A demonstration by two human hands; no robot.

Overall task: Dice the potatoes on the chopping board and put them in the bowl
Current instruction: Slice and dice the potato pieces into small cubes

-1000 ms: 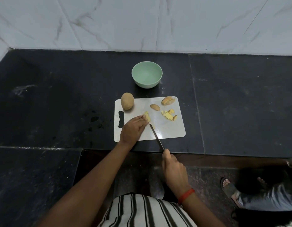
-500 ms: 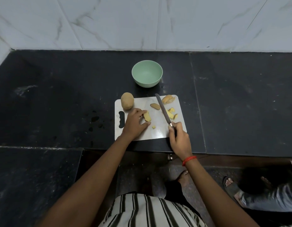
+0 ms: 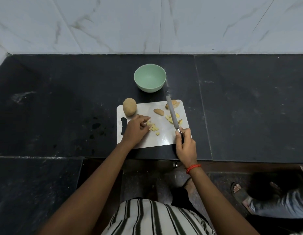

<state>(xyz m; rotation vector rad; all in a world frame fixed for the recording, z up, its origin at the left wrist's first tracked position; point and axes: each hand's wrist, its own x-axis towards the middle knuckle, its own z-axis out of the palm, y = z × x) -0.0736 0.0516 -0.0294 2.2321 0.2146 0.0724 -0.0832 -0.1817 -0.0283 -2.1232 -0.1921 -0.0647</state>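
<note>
Potato strip now lies diced [image 3: 153,128] by the left hand [image 3: 135,131].

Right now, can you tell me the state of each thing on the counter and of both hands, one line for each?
Green bowl: upright, empty.
Chopping board: flat on the counter.
Whole potato: uncut, at the board's far left corner.
Diced pieces: small pile beside the left hand.
Potato slices: not yet diced.
Knife: blade over the board's right side.
Left hand: fingers curled on the diced pieces.
Right hand: closed on the knife handle.
</note>
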